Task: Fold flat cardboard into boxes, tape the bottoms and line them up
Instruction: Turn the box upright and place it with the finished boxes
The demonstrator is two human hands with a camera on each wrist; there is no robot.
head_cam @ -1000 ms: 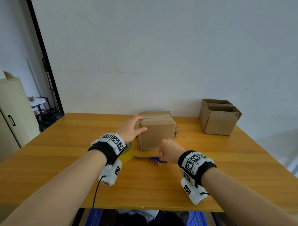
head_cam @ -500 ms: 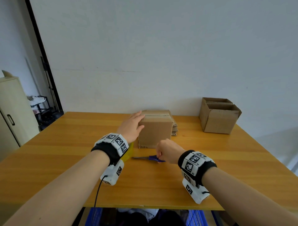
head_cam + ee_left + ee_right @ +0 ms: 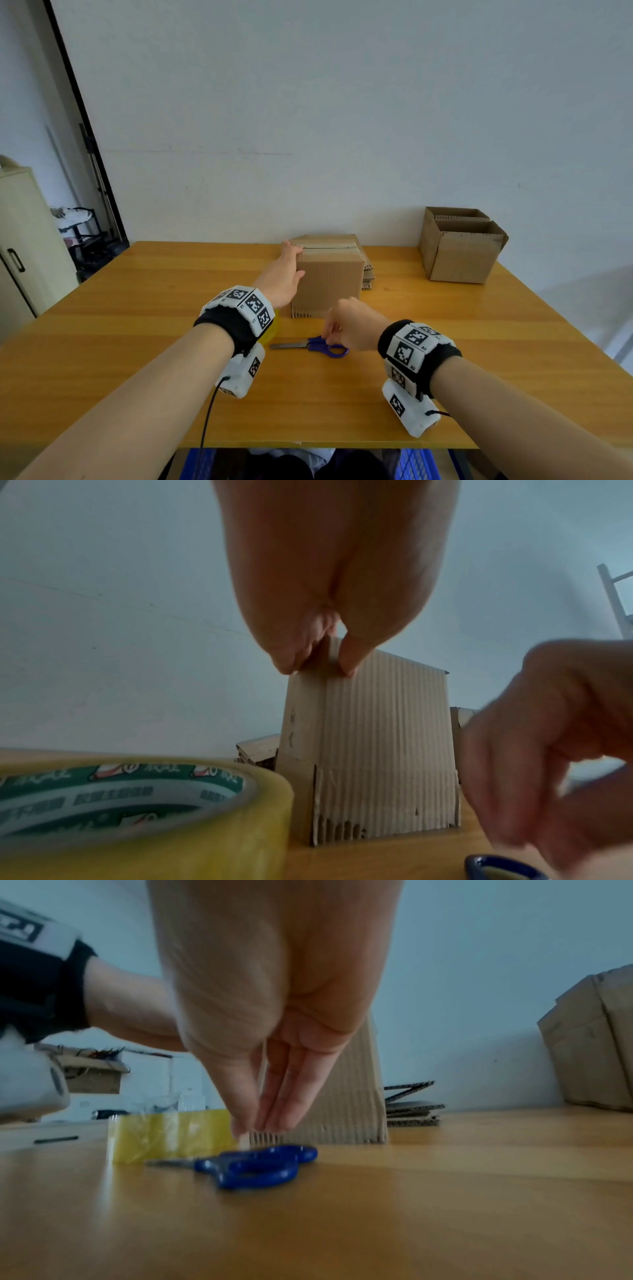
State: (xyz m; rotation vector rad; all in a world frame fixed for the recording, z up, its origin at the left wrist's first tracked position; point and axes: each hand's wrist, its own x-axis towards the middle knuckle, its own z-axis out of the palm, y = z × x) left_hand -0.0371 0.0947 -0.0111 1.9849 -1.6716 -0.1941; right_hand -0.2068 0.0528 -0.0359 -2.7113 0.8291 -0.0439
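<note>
A folded cardboard box (image 3: 329,284) stands mid-table with a tape strip across its top. My left hand (image 3: 287,270) holds its near left corner, thumb on the front face and fingers on the left side; the left wrist view shows the left hand (image 3: 316,666) pinching that vertical edge of the box (image 3: 383,750). My right hand (image 3: 330,337) hovers in front of the box, straight fingers (image 3: 274,1112) pointing down at the handles of blue scissors (image 3: 322,346) that lie flat on the table. A yellowish tape roll (image 3: 137,818) lies under my left wrist.
Two finished open boxes (image 3: 459,253) stand in a row at the back right. A small stack of flat cardboard (image 3: 368,277) lies behind the box. The wooden table (image 3: 137,325) meets the wall at the back; a cabinet (image 3: 27,246) stands to the left.
My left hand slid from the box's top corner down along its left side. My right hand's fingers straightened and lifted slightly, so more of the scissors shows on the table.
</note>
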